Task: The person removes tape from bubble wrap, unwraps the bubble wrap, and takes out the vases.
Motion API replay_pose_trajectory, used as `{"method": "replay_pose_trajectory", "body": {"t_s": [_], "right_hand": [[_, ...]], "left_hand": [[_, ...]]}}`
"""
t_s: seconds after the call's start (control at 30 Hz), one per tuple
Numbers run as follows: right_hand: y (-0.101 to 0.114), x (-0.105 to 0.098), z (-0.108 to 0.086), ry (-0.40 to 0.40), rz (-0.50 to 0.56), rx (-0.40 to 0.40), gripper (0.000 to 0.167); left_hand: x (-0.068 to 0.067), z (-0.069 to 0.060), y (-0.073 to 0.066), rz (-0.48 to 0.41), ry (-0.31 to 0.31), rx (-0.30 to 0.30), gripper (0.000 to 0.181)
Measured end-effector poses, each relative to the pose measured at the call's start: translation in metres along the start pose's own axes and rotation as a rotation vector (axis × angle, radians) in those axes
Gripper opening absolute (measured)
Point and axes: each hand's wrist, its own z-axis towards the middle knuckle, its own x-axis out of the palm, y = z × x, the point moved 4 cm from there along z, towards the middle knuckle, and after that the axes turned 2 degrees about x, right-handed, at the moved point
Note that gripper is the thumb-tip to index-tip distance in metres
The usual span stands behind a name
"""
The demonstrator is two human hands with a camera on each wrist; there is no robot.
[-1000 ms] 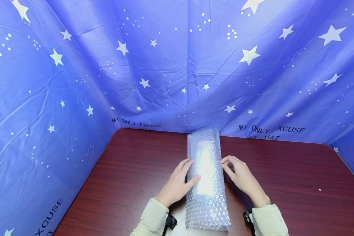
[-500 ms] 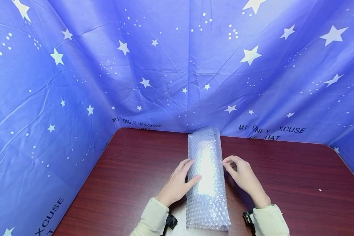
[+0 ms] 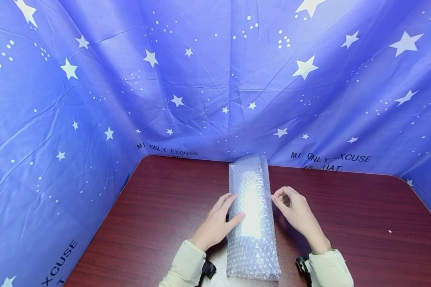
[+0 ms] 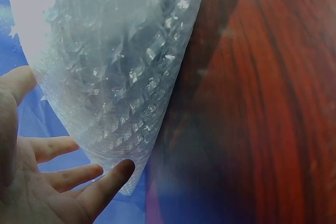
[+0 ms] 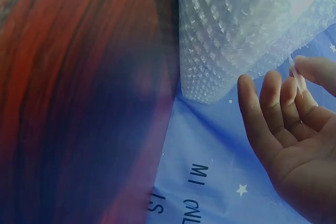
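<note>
A long, flat, clear bubble-wrap packet (image 3: 253, 255) lies lengthwise on the table, a bright glare across its middle. My left hand (image 3: 215, 223) rests along its left edge, thumb on the top face and fingers fairly straight; in the left wrist view the fingers (image 4: 107, 190) only touch the side of the wrap. At the right edge, my right hand (image 3: 296, 211) pinches a thin clear strip (image 5: 296, 77) between thumb and index finger. The strip meets the wrap's edge; whether it is tape or part of the wrap I cannot tell. The packet's contents, if any, are hidden.
The dark red wood-grain table (image 3: 158, 223) reaches back to a blue star-printed cloth (image 3: 201, 79) hung behind and at the sides. A tiny pale speck (image 3: 390, 231) lies on the table at the right.
My right hand has shifted slightly to the right, its index finger bending more over the thumb. The left hand and the bubble-wrap packet stay practically where they were.
</note>
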Motion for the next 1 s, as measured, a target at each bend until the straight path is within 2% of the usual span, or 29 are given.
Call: {"method": "replay_pose_trajectory", "body": {"t_s": [0.23, 0.43, 0.63, 1.0], "right_hand": [[0.003, -0.001, 0.0, 0.009, 0.009, 0.016, 0.011], [0.002, 0.003, 0.002, 0.059, 0.122, 0.064, 0.012], [0.008, 0.006, 0.003, 0.072, 0.215, 0.091, 0.015], [0.016, 0.008, 0.005, 0.067, 0.262, 0.076, 0.017]], "left_hand": [[0.0, 0.001, 0.0, -0.009, -0.004, 0.012, 0.074], [0.0, 0.001, 0.0, -0.007, 0.001, 0.01, 0.074], [0.0, 0.0, 0.0, -0.002, 0.008, 0.002, 0.076], [-0.002, 0.001, 0.0, 0.003, 0.005, 0.004, 0.076]]}}
